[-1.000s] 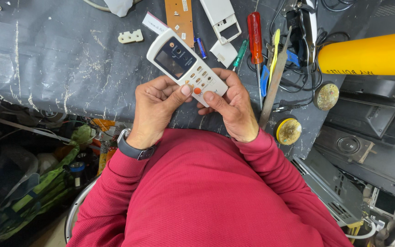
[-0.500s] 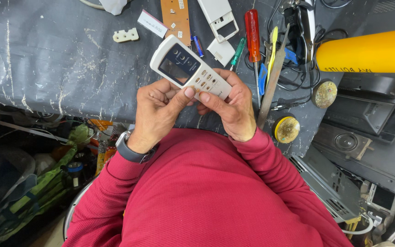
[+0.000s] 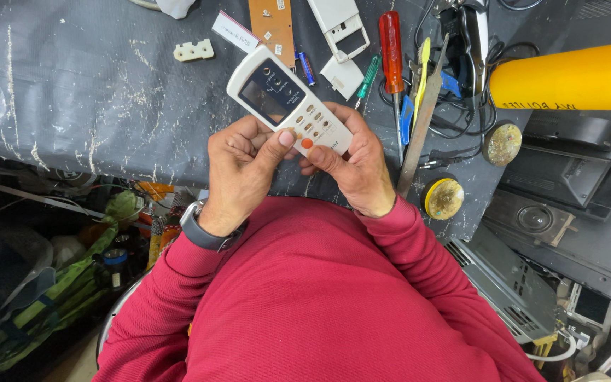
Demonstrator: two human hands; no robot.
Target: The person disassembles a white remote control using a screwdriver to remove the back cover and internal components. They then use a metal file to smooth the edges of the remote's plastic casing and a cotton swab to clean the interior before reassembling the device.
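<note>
A white remote control (image 3: 277, 95) with a dark screen and orange buttons is held in both hands above the edge of a dark workbench (image 3: 72, 99). My left hand (image 3: 238, 173) grips its lower left side, thumb pressing near the buttons. My right hand (image 3: 351, 166) cups the lower right end, thumb beside an orange button. A watch (image 3: 203, 230) sits on my left wrist. Red sleeves cover both arms.
On the bench beyond lie a brown circuit board (image 3: 271, 25), white plastic shell pieces (image 3: 339, 25), a red-handled screwdriver (image 3: 392, 46), a green screwdriver (image 3: 368, 78), a metal file (image 3: 419, 134), cables, two round tins (image 3: 443, 198) and a yellow cylinder (image 3: 567, 74). Clutter fills the floor at left.
The remote and both hands sit almost as before; the remote has tilted slightly and my left thumb has slid onto the button area.
</note>
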